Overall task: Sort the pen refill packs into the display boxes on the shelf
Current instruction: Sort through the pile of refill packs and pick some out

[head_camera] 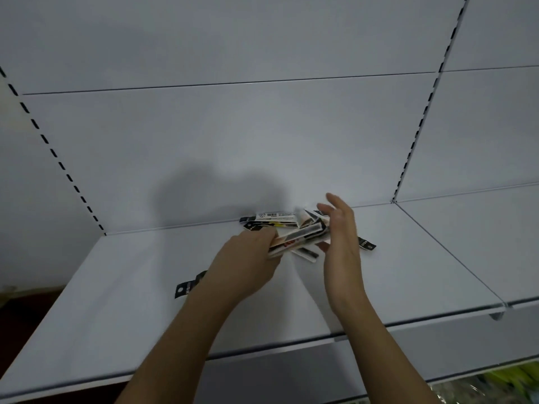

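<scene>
My left hand [248, 258] grips one end of a bundle of pen refill packs [297, 239], long flat cards in black, white and red. My right hand [339, 228] stands edge-on against the bundle's other end, fingers spread and upright, touching the packs. More packs [271, 217] lie in a loose heap on the white shelf [131, 301] just behind the hands, near the back panel. One black pack [188, 285] pokes out from under my left forearm. Another black pack end [367, 244] shows to the right of my right hand. No display box is in view.
The shelf's back panel [233, 141] is plain white with slotted uprights [58, 158] at left and right. A second shelf bay [481, 243] adjoins on the right. Yellow-green goods [507, 380] show on a lower level at bottom right.
</scene>
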`<state>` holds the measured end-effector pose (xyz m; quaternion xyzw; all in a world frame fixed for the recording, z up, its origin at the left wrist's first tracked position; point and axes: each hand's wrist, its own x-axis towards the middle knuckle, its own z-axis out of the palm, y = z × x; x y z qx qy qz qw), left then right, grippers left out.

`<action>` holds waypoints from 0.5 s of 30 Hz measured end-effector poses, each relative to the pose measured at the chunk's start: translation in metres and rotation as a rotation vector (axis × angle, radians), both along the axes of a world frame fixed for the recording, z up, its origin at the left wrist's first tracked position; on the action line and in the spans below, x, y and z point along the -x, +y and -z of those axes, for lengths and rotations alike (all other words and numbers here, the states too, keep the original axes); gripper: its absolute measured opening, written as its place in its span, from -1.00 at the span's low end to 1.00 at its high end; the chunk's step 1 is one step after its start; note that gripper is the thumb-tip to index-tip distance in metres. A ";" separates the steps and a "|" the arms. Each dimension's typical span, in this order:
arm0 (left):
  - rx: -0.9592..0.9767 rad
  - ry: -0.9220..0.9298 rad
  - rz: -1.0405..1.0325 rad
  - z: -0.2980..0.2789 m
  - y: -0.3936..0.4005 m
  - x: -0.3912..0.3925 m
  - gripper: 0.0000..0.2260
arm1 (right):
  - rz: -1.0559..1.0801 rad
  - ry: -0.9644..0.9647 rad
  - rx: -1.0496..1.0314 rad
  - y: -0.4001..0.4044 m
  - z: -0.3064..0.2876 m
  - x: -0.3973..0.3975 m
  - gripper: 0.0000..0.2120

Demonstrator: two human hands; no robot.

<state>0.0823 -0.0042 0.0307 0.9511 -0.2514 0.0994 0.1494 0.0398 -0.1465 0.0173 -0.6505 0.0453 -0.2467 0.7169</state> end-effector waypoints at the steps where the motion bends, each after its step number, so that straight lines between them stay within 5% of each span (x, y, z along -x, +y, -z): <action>1: 0.026 -0.011 0.007 0.001 0.001 0.000 -0.88 | -0.028 0.009 0.016 0.004 -0.001 0.002 -0.72; 4: 0.113 -0.076 0.040 -0.005 -0.001 0.003 -0.81 | -0.157 0.020 0.098 0.016 -0.007 0.006 -0.71; 6: 0.387 -0.064 0.069 -0.012 -0.006 0.006 -0.88 | -0.239 -0.055 0.066 0.018 -0.013 0.006 -0.70; 9: 0.928 0.019 0.045 -0.020 -0.012 0.013 -0.78 | -0.282 -0.090 0.060 0.017 -0.013 0.002 -0.38; 11: 1.086 0.112 0.009 -0.014 -0.014 0.017 -0.76 | -0.310 -0.027 0.177 0.019 -0.005 0.002 -0.20; 13: 1.084 0.236 -0.037 0.006 -0.014 0.021 -0.79 | -0.371 0.039 0.255 0.018 0.005 0.006 -0.27; 15: 1.034 0.324 -0.055 0.024 -0.013 0.025 -0.85 | -0.424 0.063 0.250 0.012 0.010 0.010 -0.55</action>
